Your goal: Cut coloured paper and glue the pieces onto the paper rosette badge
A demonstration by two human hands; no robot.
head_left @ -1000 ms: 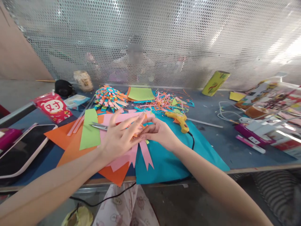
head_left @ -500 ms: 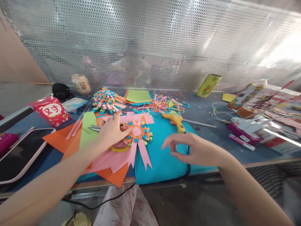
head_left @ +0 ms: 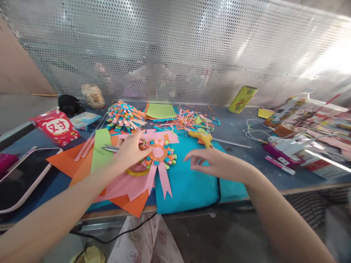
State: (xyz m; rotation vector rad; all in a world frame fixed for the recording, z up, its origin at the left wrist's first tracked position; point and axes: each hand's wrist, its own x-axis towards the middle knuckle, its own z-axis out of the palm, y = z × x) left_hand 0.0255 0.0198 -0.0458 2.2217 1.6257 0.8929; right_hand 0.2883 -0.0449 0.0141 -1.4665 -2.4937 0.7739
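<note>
A paper rosette [head_left: 158, 152] with a pink centre, an orange ring, looped multicoloured strips and two pink tails lies at the middle. My left hand [head_left: 131, 149] is closed on its left edge, thumb over the petals; the other fingertips are partly hidden. Scissors [head_left: 110, 148] poke out from beneath that hand, and a yellow ring [head_left: 137, 173] shows below it. My right hand [head_left: 210, 162] hovers over the blue fabric-like pad [head_left: 186, 190], fingers loosely bent and apart, holding nothing visible. Just beyond it lies a yellow glue gun [head_left: 202, 137], its handle partly covered.
Finished rosettes [head_left: 126, 115] are piled behind my left hand, beside paper scraps [head_left: 192, 120]. Coloured sheets [head_left: 100, 149], a red snack packet [head_left: 56, 126] and a phone [head_left: 24, 175] are at left. A yellow tube [head_left: 242, 99] and a purple box [head_left: 282, 155] stand right; a perforated metal panel [head_left: 186, 47] rises behind.
My right hand has shifted slightly up and left, its curled fingers loosening and now overlapping the glue gun's handle. My left hand stays at the rosette, whose tails have swung slightly left.
</note>
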